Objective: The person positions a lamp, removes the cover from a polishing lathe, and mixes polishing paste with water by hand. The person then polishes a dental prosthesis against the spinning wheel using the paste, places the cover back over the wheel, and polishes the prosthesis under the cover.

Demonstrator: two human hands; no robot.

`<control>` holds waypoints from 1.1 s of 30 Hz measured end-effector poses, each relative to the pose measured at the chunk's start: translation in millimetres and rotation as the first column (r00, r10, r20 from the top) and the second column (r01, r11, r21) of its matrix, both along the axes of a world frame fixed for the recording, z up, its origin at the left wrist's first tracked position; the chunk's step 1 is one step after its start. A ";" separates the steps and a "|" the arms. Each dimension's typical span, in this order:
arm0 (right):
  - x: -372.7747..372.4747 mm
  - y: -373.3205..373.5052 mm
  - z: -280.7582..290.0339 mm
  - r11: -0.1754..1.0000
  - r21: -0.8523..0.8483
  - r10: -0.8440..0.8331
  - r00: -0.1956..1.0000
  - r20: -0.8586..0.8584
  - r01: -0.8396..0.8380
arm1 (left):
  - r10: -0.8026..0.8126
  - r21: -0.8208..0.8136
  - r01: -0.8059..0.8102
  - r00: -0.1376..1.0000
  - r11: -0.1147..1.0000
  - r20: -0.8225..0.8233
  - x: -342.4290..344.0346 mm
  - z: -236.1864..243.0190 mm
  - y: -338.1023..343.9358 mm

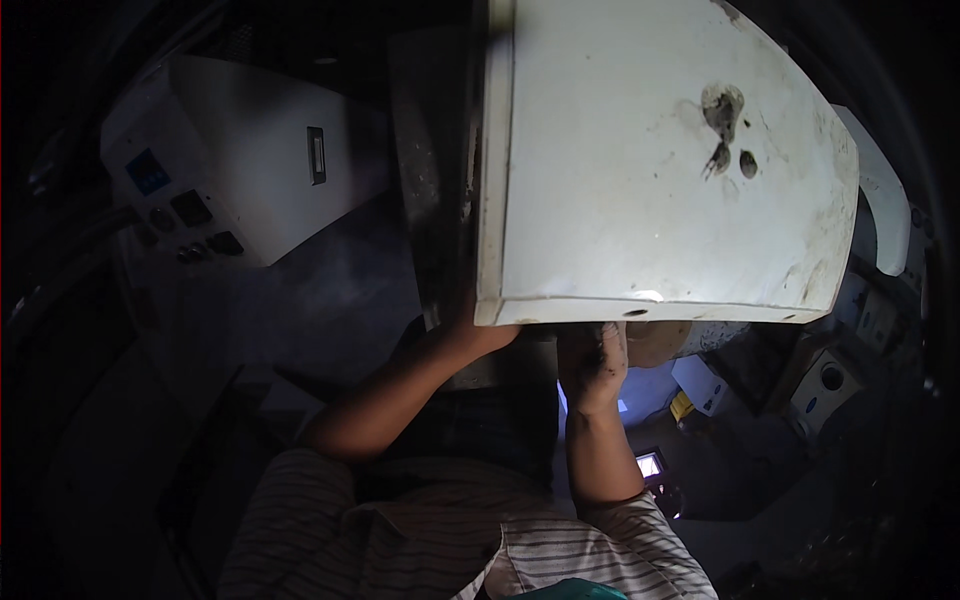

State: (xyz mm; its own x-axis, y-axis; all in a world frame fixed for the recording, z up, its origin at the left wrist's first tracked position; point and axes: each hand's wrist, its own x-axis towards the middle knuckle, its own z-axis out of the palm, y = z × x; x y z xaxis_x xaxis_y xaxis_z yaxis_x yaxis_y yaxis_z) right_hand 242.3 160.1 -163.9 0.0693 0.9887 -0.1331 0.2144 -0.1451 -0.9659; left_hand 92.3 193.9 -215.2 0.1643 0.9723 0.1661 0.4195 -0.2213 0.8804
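Observation:
A large white machine cover with dark grimy smudges fills the upper right, close in front of me. My left hand reaches in beneath its lower left corner, and its fingers are hidden there. My right hand is raised under the cover's bottom edge. Dark grime marks the part that shows, while its fingertips are out of sight. Beside this hand, a dull round machine part shows below the edge. Whether either hand grips anything cannot be made out.
At the left stands another white machine housing with a recessed handle and dark controls. Low on the right are a small lit screen, a yellow object and a white box-shaped unit. Much of the surroundings is dark.

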 end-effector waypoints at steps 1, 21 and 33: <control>4.7 2.4 -2.4 0.998 0.047 0.041 0.993 0.114 -0.047 | -0.043 -0.036 0.044 0.999 0.998 0.008 0.6 0.4 -2.2; -0.8 43.4 -4.8 0.968 -0.002 0.157 0.593 0.790 -0.252 | 0.489 -0.557 0.310 0.274 0.770 0.828 6.7 -18.9 42.0; -9.3 40.6 16.2 0.999 -0.028 0.045 0.838 0.545 -0.036 | 0.620 -0.626 0.357 0.147 0.693 0.770 16.0 -16.4 37.8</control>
